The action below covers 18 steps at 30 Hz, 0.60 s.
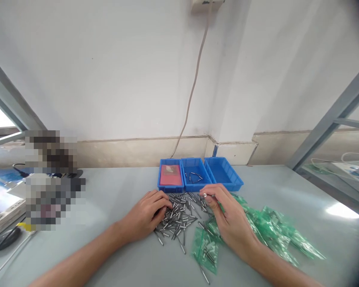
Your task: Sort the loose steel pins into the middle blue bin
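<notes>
A loose pile of thin metal pins (179, 217) lies on the grey table. At the pile's left side is my left hand (148, 211), its fingers curled in and touching the pins; what they hold, if anything, is hidden. My right hand (227, 217) is above the pile's right side, thumb and index finger pinched on a small metal pin (205, 195) whose round end faces me. Below that hand lies a small green plastic bag (206, 249) with several pins inside.
Three blue bins stand behind the pile: one with a red sheet (170, 175), a middle bin (192, 160) with a few pins, and a right bin (227, 175). More green bags (275, 231) lie right. A mouse (6, 241) and cables are far left.
</notes>
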### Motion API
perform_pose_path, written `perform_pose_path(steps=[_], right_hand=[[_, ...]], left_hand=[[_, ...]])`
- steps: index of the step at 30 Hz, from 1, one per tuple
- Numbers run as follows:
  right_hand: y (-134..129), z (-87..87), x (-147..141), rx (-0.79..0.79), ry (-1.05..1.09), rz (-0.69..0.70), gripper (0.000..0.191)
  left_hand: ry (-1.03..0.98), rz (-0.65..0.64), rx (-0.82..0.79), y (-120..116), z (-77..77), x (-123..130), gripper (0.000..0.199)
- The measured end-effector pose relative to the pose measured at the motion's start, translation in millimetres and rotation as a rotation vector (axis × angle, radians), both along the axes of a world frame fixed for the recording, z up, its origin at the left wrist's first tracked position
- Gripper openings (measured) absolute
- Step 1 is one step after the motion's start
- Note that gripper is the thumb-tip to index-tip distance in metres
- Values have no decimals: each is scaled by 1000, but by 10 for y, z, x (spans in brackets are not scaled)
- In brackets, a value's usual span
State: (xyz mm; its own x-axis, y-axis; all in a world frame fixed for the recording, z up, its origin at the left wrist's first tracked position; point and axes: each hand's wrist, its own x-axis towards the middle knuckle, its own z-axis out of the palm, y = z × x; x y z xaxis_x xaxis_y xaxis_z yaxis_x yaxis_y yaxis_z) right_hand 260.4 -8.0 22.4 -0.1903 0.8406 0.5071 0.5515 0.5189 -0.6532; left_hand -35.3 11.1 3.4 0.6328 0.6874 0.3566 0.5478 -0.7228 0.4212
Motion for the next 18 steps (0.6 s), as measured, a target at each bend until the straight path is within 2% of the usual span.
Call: perform_pose_path(steps=[3, 12, 18], right_hand=[[0, 18, 1, 35, 3, 5, 23], [-46, 55, -10, 4, -58, -33, 16], [-43, 49, -26, -25, -26, -39, 14]], left_hand=[[1, -4, 1, 2, 2, 0, 25], [-4, 3, 19, -6, 16, 9, 26], [-4, -5, 15, -10, 7, 5, 25]])
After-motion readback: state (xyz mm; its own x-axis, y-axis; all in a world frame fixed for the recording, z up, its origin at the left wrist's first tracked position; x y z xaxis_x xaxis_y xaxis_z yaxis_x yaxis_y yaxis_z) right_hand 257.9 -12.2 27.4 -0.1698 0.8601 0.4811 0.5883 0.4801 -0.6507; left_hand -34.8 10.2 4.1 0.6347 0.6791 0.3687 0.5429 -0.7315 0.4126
